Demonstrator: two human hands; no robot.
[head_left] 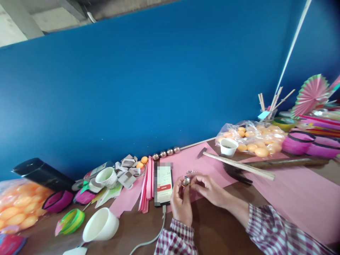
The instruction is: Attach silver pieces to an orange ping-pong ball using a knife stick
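Note:
Above the brown table, my left hand (182, 202) grips a small shiny ball (186, 181) between thumb and fingers. Its surface is silvery, with a thin orange edge showing below. My right hand (208, 187) is beside it, thumb and fingertips pinched together close to the ball; whatever they hold is too small to make out. Just behind the fingers, some small shiny bits (191, 172) lie on pink paper (183, 159). Several finished-looking silvery balls (163, 154) stand in a row along the wall. A lit phone (163, 186) on a cable lies left of my left hand.
A hammer (236, 164) lies right of my hands, near a white cup (228, 147) and a bag of orange balls (261, 141). To the left are folded pink strips (146, 187), grey cardboard pieces (129, 173), a white bowl (101, 225) and green tape rolls (71, 221). A blue wall (159, 81) rises behind.

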